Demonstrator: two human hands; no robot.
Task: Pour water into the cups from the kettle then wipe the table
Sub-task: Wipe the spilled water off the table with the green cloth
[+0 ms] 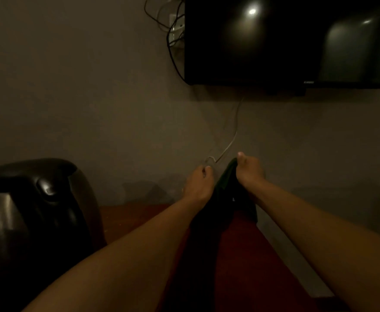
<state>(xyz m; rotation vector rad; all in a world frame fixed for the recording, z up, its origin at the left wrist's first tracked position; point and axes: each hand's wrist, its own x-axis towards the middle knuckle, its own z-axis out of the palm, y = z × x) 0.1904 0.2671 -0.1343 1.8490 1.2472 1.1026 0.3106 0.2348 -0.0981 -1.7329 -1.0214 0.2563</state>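
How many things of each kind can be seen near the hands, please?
Kettle: 1
Dark cloth, held up between the left hand and the right hand: 1
Television on the wall: 1
Table: 1
Cups: 0 in view
Total: 4

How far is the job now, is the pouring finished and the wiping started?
The pouring cannot be judged: no cups are in view. The kettle stands upright on the table at the left, with no hand on it. In hand: the left hand and the right hand hold a dark cloth up between them, above the table. Left: the wiping itself, since the cloth is not yet pressed on the surface.
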